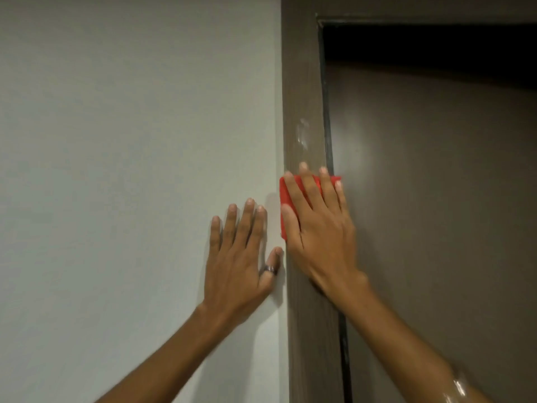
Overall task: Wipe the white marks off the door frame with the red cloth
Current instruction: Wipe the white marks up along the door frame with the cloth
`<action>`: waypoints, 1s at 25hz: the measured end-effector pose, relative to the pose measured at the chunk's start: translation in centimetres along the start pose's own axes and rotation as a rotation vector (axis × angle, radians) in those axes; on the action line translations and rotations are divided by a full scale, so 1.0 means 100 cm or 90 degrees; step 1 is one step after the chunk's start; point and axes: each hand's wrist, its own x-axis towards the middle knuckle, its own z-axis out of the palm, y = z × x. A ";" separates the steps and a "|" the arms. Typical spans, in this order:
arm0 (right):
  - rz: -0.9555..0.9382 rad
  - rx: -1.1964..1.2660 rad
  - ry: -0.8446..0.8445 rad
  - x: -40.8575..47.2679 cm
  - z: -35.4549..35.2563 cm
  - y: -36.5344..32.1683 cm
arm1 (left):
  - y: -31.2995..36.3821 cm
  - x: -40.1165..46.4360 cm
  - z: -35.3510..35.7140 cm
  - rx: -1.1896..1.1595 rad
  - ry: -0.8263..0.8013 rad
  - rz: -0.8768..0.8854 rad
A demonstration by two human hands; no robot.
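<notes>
A brown door frame [302, 82] runs upright through the middle of the head view. White marks [302, 135] smear it just above my right hand. My right hand [319, 228] lies flat on the frame and presses a folded red cloth [286, 196] against it, fingers spread over the cloth, which peeks out at the left and between the fingers. My left hand [241, 257] rests flat on the white wall [130, 170] beside the frame, fingers apart, a dark ring on the thumb, holding nothing.
To the right of the frame is a brown door [436, 199], with a dark gap [421, 42] above it under the top of the frame. A black seal strip [328, 126] runs along the frame's inner edge.
</notes>
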 end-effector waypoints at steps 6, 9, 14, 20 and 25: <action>-0.022 -0.008 0.023 0.037 -0.001 -0.003 | -0.020 0.042 -0.007 0.003 0.039 -0.017; -0.035 -0.011 0.038 0.118 -0.010 0.005 | -0.022 0.078 -0.009 -0.020 0.046 -0.043; -0.010 -0.022 0.019 0.199 -0.018 0.005 | -0.025 0.103 -0.011 -0.036 0.047 -0.063; 0.010 0.011 0.043 0.115 -0.007 -0.004 | -0.029 0.085 -0.011 -0.031 0.053 -0.058; 0.002 -0.008 0.016 0.135 -0.014 0.000 | -0.032 0.100 -0.016 -0.034 0.053 -0.059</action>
